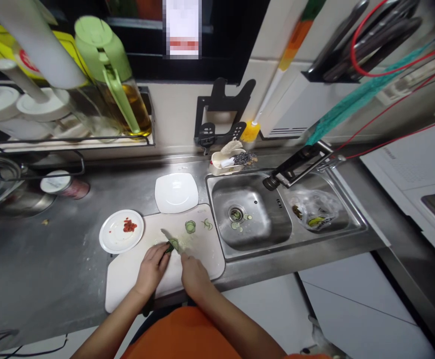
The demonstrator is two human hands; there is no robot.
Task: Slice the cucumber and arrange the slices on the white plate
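On a white cutting board [127, 279] lies a dark green cucumber piece [170, 246], pressed down by my left hand [153, 263], whose fingers are closed on it. My right hand [195, 275] grips a kitchen knife [170, 238]; its blade lies against the cucumber's cut end, pointing up and left. A small stack of cucumber slices [190, 227] rests farther up the board, with thin curved cucumber strips [207, 225] to its right. Most of the knife's handle is hidden in my right hand.
Left of the board a round white plate [118, 239] holds chopped red pieces. A square white plate [176, 193] stands behind the board. To the right is a steel double sink [258, 234] with slices near its drain and a plastic bag [320, 207]. An oil jug [116, 85] stands on the shelf.
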